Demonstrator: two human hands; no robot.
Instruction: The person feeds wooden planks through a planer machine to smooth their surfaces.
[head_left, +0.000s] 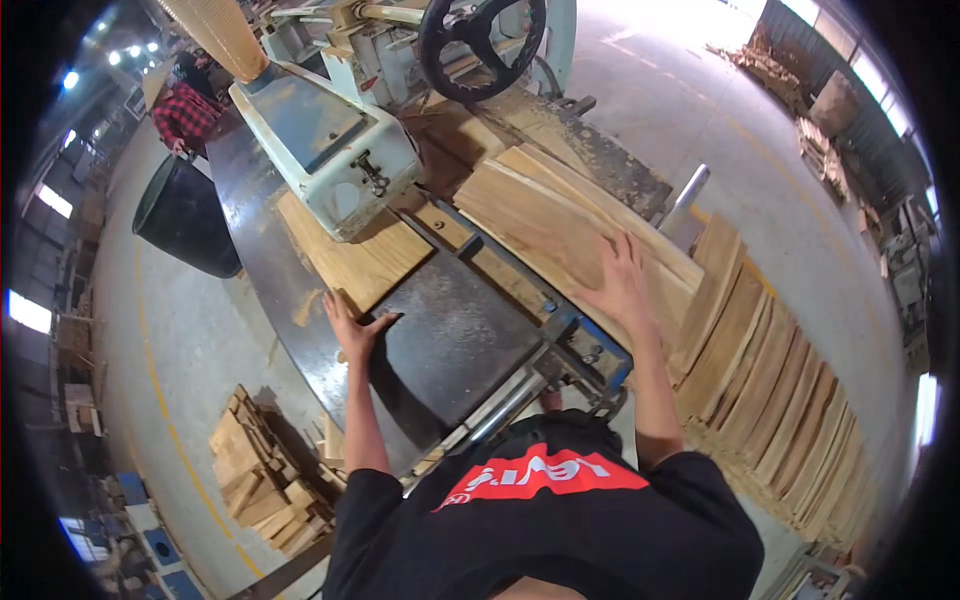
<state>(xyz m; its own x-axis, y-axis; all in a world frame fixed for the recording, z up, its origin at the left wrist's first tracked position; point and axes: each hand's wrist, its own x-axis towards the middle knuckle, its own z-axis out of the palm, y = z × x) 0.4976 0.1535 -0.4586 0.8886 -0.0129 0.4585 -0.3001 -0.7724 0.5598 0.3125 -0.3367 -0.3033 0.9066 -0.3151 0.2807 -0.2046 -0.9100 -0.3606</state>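
Observation:
My left hand (352, 328) is at the near end of a light wooden board (365, 262), with thumb and fingers spread apart. The board lies on the dark metal machine table (450, 335), and its far part goes under the white machine housing (345, 160). To the right, my right hand (622, 282) rests with spread fingers on a wide brown board (530, 220). That board lies on top of other boards, right of the blue-edged rail (590, 340).
A black steering-type wheel (482, 40) stands behind the machine. Many boards are stacked at right (770, 390), and wood pieces (265, 480) lie at lower left. A person in a red checked shirt (187, 118) stands beyond a dark bin (185, 215).

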